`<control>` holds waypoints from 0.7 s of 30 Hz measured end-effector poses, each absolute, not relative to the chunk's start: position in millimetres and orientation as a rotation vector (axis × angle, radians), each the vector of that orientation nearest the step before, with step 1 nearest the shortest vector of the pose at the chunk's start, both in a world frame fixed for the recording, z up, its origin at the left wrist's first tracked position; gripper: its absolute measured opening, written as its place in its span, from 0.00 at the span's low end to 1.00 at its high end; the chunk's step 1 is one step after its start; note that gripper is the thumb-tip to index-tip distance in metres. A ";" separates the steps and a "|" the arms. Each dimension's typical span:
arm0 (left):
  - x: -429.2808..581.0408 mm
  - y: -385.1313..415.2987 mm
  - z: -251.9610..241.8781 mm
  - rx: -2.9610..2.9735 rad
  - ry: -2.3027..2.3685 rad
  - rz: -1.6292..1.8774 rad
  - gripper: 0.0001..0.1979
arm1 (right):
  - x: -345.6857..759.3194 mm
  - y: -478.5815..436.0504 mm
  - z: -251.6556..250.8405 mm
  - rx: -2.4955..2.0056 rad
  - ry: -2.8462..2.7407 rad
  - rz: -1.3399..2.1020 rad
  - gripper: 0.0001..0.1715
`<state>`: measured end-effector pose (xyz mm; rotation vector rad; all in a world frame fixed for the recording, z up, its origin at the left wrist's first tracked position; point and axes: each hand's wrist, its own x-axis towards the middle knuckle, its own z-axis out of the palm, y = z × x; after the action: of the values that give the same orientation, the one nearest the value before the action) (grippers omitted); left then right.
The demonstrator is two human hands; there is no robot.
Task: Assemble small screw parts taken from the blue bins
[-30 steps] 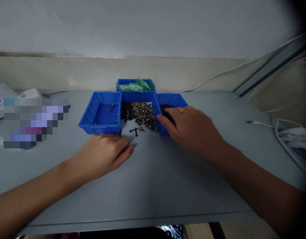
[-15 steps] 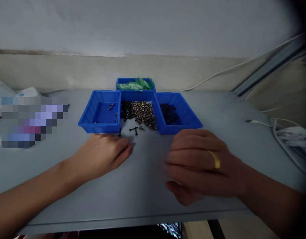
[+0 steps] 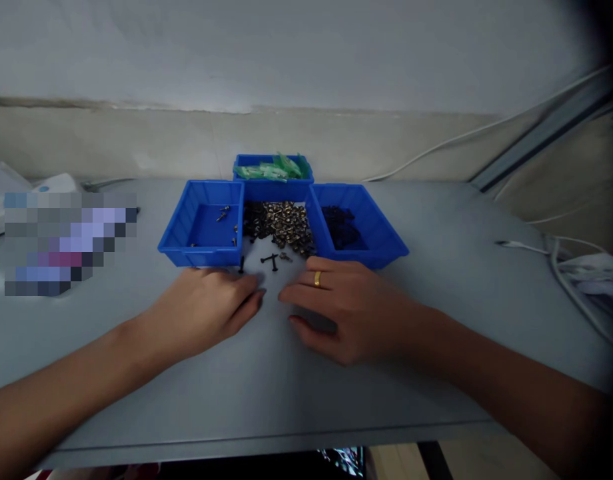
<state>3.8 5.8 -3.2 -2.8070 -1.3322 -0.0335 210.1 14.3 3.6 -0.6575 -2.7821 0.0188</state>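
My left hand (image 3: pixel 206 310) rests palm down on the grey table (image 3: pixel 296 387), fingers loosely together, just in front of the left blue bin (image 3: pixel 202 225), which holds a few screws. My right hand (image 3: pixel 344 303), with a gold ring, lies on the table in front of the pile of mixed black and brass screws (image 3: pixel 280 227); its fingers are extended toward a few loose black screws (image 3: pixel 269 261). The right blue bin (image 3: pixel 359 227) holds dark screws. I see nothing held in either hand.
A third blue bin (image 3: pixel 272 175) at the back holds green plastic pieces. A white device (image 3: pixel 6 193) and a blurred patch sit at the left. White cables (image 3: pixel 561 267) run along the right side. The table's front edge is close below my arms.
My right hand left the right bin, pulled back toward me, then moved left and forward to the loose screws. My left hand has stayed put.
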 end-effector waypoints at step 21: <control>3.2 7.4 -4.9 -2.840 -1.292 -0.090 0.13 | 214.2 10.0 10.4 -0.837 -2.831 -0.047 0.12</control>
<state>3.2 7.4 -4.9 -2.8396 -1.2918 -0.0900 214.2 10.0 10.4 -0.8372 -2.8307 -0.0470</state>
